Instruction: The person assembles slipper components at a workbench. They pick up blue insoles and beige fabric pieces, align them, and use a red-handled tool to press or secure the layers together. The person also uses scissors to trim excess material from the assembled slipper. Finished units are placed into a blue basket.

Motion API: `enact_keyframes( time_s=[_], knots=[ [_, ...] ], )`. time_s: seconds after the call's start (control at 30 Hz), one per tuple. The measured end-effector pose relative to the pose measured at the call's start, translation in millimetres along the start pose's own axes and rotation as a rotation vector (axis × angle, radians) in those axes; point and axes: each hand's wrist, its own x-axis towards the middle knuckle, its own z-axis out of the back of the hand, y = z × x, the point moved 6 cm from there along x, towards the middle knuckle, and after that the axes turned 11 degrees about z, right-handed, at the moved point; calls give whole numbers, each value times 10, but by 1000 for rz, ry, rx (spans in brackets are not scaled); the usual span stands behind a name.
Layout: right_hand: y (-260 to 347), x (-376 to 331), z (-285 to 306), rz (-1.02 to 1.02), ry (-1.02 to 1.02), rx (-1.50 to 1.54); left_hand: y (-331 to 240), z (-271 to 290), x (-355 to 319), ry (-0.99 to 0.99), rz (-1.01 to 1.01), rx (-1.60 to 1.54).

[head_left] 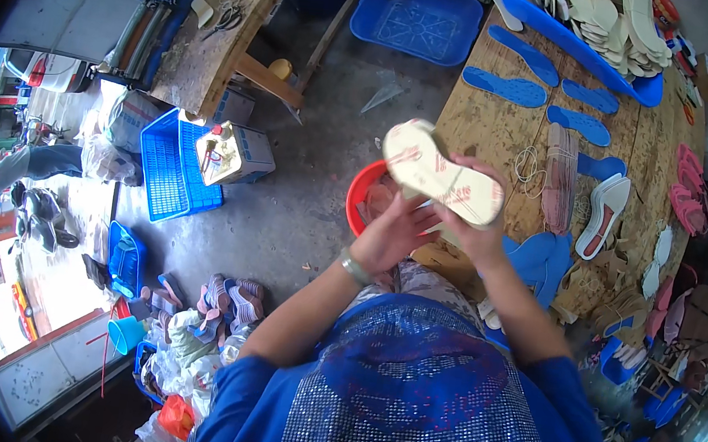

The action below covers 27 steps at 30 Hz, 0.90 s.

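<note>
Insole (441,179) up in both my hands, over the red basin (361,194) by the worktop (494,128) edge. Left hand (389,234) cups under its middle, fingers spread; right hand (481,228) pinches the far end, thumb on top. Looks light, thin & flexy, prob bends easy, so I'd grip the edges w/ support under mid.

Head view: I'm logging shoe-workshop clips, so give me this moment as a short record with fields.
held item: cream shoe sole with red markings, underside up
left hand: under the sole, fingers spread
right hand: gripping the sole's right end
below hands: red basin on the floor
right of hands: wooden table with blue insoles
far end of table: blue tray of pale soles
floor left: blue crate
</note>
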Motion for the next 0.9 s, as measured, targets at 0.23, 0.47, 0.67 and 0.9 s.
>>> enact_keyframes(
  time_s=[0.23, 0.47, 0.67, 0.9],
  knots=[
    [152, -583, 274, -430, -218, 349, 101, -464, 371, 109, -135, 27],
    [492, -709, 628, -388, 122, -116, 169, -471, 224, -34, -195, 226],
    [354, -767, 381, -388, 153, -405, 426, -337, 82, -213, -350, 679],
    [301, -1080, 104, -561, 222, -233, 648, -85, -268, -339, -283, 662]
  ],
)
